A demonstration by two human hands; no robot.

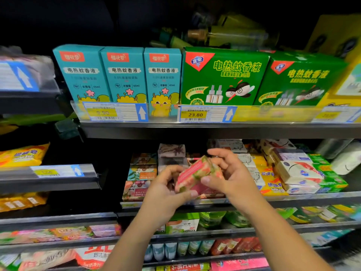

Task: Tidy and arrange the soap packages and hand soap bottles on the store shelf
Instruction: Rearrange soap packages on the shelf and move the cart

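Soap packages are lying in stacked rows along the store shelf, spreading behind both grips and off to their right. The shelf's front rail is running just below the grips. Above the grips, the upper shelf is carrying two green mosquito-liquid boxes, which are standing upright side by side over the right grip and further right. Three teal boxes are standing upright in a row, touching one another, above and left of the left grip. Yellow bags are lying on a neighbouring shelf well to the left of the left grip. Right of the right grip, yellow sulfur soap packs are sitting among the rows, with green packs lying beyond them. Just left of the left grip, a stack of floral soap boxes is rising three high.

Between the grips, a pink and green soap package is hanging in front of the stacks, tilted with its right end higher. The left grip is clamping its lower left end, fingers curling behind it and thumb lying along the near edge. The right grip is clamping the upper right end, thumb pressing the front face and fingers arching over the top. In the upper shelf's rail, the 23.80 price tag is sitting straight above the held package, and a blurred price tag is sitting above and left of the left grip.
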